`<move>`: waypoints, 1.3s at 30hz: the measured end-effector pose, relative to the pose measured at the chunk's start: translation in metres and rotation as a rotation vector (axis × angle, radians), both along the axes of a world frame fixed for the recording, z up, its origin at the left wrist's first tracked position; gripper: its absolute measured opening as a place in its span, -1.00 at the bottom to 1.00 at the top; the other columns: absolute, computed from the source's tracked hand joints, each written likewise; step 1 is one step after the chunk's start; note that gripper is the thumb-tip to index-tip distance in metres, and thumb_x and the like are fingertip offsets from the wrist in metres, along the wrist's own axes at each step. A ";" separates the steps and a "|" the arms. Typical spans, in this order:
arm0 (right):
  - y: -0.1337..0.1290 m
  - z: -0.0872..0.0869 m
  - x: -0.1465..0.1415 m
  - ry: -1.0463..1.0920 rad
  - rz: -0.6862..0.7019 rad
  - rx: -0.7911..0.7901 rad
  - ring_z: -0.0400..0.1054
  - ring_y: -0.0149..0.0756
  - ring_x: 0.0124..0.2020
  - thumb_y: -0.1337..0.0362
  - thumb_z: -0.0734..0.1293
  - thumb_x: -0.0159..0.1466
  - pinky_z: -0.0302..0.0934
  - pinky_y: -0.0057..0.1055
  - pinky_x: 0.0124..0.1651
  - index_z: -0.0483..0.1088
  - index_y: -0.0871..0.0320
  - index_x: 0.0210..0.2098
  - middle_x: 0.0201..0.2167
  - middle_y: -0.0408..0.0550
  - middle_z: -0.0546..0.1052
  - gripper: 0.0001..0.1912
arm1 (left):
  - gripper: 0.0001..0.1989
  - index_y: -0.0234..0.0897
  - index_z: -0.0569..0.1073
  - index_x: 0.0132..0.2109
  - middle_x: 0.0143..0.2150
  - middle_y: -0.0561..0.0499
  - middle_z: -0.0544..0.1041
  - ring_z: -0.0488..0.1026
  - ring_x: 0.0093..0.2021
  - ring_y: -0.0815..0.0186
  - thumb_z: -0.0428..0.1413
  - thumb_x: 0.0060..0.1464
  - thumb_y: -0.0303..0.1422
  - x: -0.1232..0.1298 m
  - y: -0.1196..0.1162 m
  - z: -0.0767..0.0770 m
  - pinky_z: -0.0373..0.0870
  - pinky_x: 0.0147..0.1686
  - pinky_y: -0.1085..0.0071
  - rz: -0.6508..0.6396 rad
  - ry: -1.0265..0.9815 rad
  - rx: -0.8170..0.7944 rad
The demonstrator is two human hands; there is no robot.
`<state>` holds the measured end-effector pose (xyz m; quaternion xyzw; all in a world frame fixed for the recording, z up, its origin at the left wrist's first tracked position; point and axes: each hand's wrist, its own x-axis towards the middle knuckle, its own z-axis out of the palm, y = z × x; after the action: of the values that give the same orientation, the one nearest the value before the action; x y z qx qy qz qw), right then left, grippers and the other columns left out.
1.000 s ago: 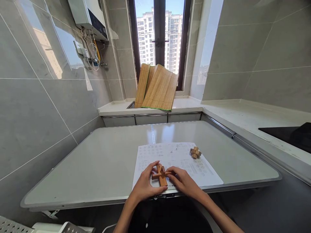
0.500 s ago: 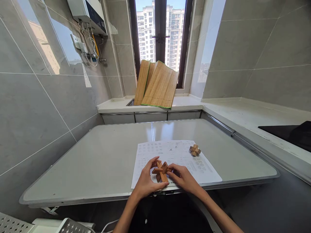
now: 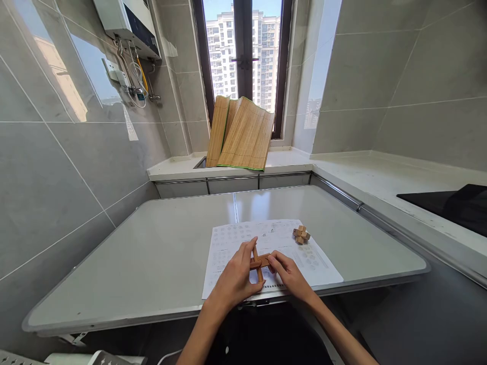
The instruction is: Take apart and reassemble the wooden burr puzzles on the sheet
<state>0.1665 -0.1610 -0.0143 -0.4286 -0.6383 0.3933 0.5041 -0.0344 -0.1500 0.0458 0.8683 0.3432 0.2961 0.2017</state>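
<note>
Both hands hold a reddish-brown wooden interlocking puzzle just above a printed sheet. My left hand grips it across its length, fingertips at the far end of one bar and thumb at the near end. My right hand pinches the right end of a crossing bar between thumb and fingers. Part of the puzzle is hidden behind the left hand. Beyond the hands lies the white printed sheet, covered with small diagrams. A second, lighter wooden burr puzzle rests on its far right part.
The sheet lies at the near edge of a pale folding table. A white counter runs behind and to the right, with a black item on it. A bamboo mat leans by the window.
The brown puzzle has been turned in the hands, so its bars now point differently. My left hand has rolled over with it. The view has shifted slightly.
</note>
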 end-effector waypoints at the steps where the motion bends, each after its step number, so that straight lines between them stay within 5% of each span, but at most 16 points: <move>1: 0.000 0.001 0.001 0.012 0.017 -0.009 0.23 -0.29 -0.39 -0.13 0.15 0.44 0.19 -0.36 -0.23 0.26 0.08 -0.43 -0.48 -0.19 0.32 -0.52 | 0.04 0.02 -0.11 0.46 0.25 -0.13 0.33 0.43 0.18 0.03 0.27 -0.03 -0.48 0.000 0.001 0.001 0.52 0.08 0.09 -0.008 -0.002 -0.002; 11: -0.002 0.009 0.006 0.112 0.196 -0.100 0.31 -0.31 -0.45 -0.13 0.23 0.40 0.25 -0.35 -0.24 0.35 0.11 -0.46 -0.52 -0.17 0.43 -0.51 | 0.06 -0.03 0.00 0.44 0.26 -0.14 0.39 0.41 0.23 0.00 0.40 -0.10 -0.31 -0.006 0.003 0.003 0.41 0.20 0.01 -0.043 -0.052 -0.015; 22: 0.003 0.000 0.004 0.183 0.135 -0.114 0.25 -0.33 -0.49 -0.13 0.27 0.37 0.19 -0.37 -0.31 0.37 0.11 -0.46 -0.54 -0.18 0.42 -0.52 | -0.05 -0.07 0.12 0.37 0.27 -0.12 0.40 0.45 0.18 0.07 0.40 -0.10 -0.35 -0.013 0.006 0.002 0.42 0.20 0.09 -0.024 -0.090 -0.060; 29: 0.005 -0.006 0.003 0.279 0.089 -0.143 0.22 -0.35 -0.51 -0.14 0.27 0.36 0.17 -0.38 -0.35 0.38 0.12 -0.42 -0.54 -0.18 0.41 -0.53 | -0.41 -0.08 0.43 0.17 0.35 -0.11 0.32 0.40 0.25 0.01 0.39 -0.01 -0.31 -0.009 0.006 -0.003 0.47 0.19 0.07 -0.077 -0.176 -0.125; 34: 0.007 -0.007 0.000 0.340 0.032 -0.168 0.22 -0.35 -0.52 -0.16 0.29 0.34 0.15 -0.40 -0.39 0.43 0.13 -0.39 -0.53 -0.17 0.41 -0.52 | -0.70 -0.10 0.54 0.04 0.43 -0.07 0.19 0.59 -0.06 0.22 0.28 0.15 -0.31 -0.005 0.007 -0.009 0.58 0.07 0.10 -0.071 -0.283 -0.200; 39: 0.012 -0.011 -0.001 0.423 -0.055 -0.174 0.21 -0.37 -0.53 -0.17 0.32 0.32 0.15 -0.41 -0.41 0.40 0.13 -0.43 -0.51 -0.16 0.41 -0.52 | -0.87 -0.16 0.62 -0.14 0.45 -0.04 0.15 0.60 -0.09 0.22 0.28 0.14 -0.32 -0.002 0.003 -0.010 0.63 0.00 0.15 -0.052 -0.360 -0.289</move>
<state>0.1654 -0.1486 -0.0251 -0.3957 -0.4704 0.5140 0.5983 -0.0363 -0.1467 0.0355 0.7721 0.3180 0.3888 0.3894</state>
